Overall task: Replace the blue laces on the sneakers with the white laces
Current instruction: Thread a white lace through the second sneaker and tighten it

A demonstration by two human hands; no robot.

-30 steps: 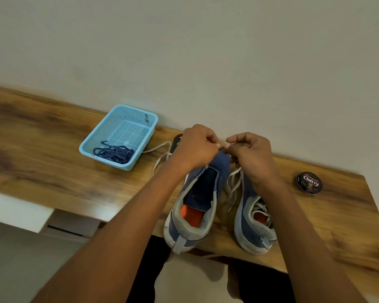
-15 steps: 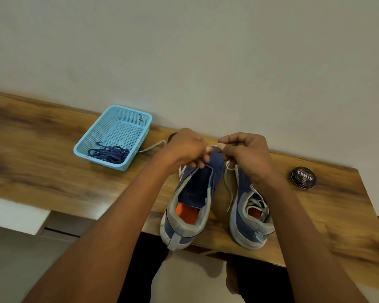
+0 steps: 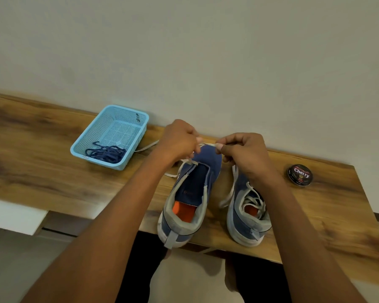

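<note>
Left sneaker (image 3: 189,200) stands heel toward the viewer at the near edge of the wooden counter (image 3: 42,171), tongue pulled up. Left hand (image 3: 179,143) and right hand (image 3: 242,153) sit just above its toe end, each pinching the white lace (image 3: 207,144) stretched taut between them. More of that lace trails left of the sneaker toward the basket. Right sneaker (image 3: 246,212), just right of the left sneaker, already carries white lacing. Light blue mesh basket (image 3: 127,119), left of the left sneaker, holds the bundled blue laces (image 3: 106,154). Cherry shoe polish tin (image 3: 300,174) lies well right of the left sneaker.
</note>
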